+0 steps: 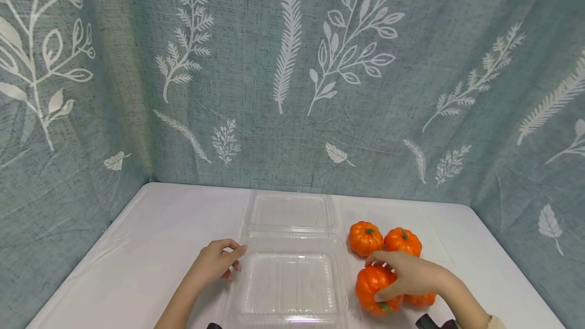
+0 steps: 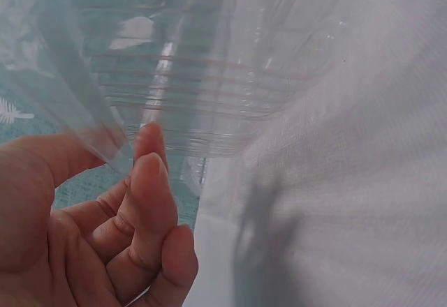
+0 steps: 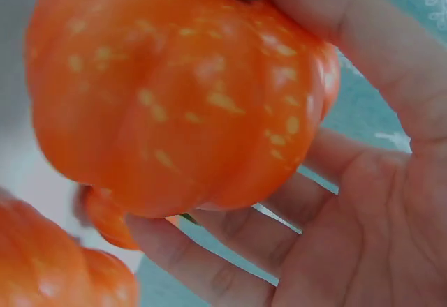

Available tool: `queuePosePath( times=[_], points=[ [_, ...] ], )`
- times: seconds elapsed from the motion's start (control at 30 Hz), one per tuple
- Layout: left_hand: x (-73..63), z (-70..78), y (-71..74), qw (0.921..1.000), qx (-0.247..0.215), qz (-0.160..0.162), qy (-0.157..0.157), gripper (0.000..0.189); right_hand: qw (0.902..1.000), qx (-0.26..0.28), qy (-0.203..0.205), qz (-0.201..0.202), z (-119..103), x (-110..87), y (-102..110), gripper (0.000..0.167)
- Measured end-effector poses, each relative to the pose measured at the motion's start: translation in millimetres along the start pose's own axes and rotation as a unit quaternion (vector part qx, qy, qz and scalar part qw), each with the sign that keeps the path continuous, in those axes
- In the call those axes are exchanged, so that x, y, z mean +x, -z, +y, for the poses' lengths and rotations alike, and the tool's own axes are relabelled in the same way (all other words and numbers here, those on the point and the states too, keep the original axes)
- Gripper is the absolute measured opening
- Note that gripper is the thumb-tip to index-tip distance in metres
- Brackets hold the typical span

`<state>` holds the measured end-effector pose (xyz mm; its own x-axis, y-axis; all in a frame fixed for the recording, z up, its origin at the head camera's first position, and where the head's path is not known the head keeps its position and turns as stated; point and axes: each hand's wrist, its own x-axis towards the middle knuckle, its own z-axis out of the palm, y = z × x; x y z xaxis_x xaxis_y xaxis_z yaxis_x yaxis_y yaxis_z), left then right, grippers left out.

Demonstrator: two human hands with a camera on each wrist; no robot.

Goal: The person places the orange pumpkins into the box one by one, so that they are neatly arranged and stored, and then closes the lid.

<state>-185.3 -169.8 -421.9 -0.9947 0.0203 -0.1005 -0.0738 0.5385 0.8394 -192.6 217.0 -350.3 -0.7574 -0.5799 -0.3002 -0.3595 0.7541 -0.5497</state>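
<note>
A clear plastic clamshell container [image 1: 287, 283] lies unfolded on the table, its lid [image 1: 292, 212] toward the back. At its left edge, my left hand [image 1: 214, 263] pinches the rim between thumb and fingers; the left wrist view shows the thumb behind the clear plastic wall [image 2: 209, 77]. My right hand [image 1: 409, 274] holds an orange toy pumpkin [image 1: 372, 287], which is tilted with its green stem toward me. In the right wrist view the thumb lies by the stem of this pumpkin [image 3: 174, 105] and the fingers curl beneath it.
Two more pumpkins, one on the left [image 1: 365, 238] and one on the right [image 1: 403, 241], sit behind my right hand. Another pumpkin [image 1: 420, 299] is partly hidden under that hand. A white cloth covers the table [image 1: 151, 232]; a blue-green leaf-patterned curtain [image 1: 256, 65] encloses it.
</note>
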Motion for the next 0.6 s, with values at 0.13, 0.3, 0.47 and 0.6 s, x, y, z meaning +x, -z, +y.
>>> queuePosePath(
  times=[0.13, 0.3, 0.47, 0.6],
  points=[
    [1.0, 0.0, -0.1, 1.0000, -0.001, -0.001, 0.000, 0.027, 0.9996, -0.025, 0.012, -0.010, -5, -2.6, 12, 0.043],
    [1.5, -0.2, -0.3, 1.0000, 0.000, 0.003, -0.006, 0.026, 0.9983, -0.052, 0.028, -0.006, -9, -6.1, 25, 0.045],
    [1.0, 0.5, -0.5, 1.0000, -0.002, 0.003, -0.001, 0.026, 0.9985, -0.050, 0.023, -0.008, -13, -7.7, 32, 0.046],
    [-0.5, 1.1, -1.1, 1.0000, -0.004, 0.002, 0.003, 0.028, 0.9987, -0.047, 0.020, -0.006, -16, -4.5, 35, 0.051]
  ],
)
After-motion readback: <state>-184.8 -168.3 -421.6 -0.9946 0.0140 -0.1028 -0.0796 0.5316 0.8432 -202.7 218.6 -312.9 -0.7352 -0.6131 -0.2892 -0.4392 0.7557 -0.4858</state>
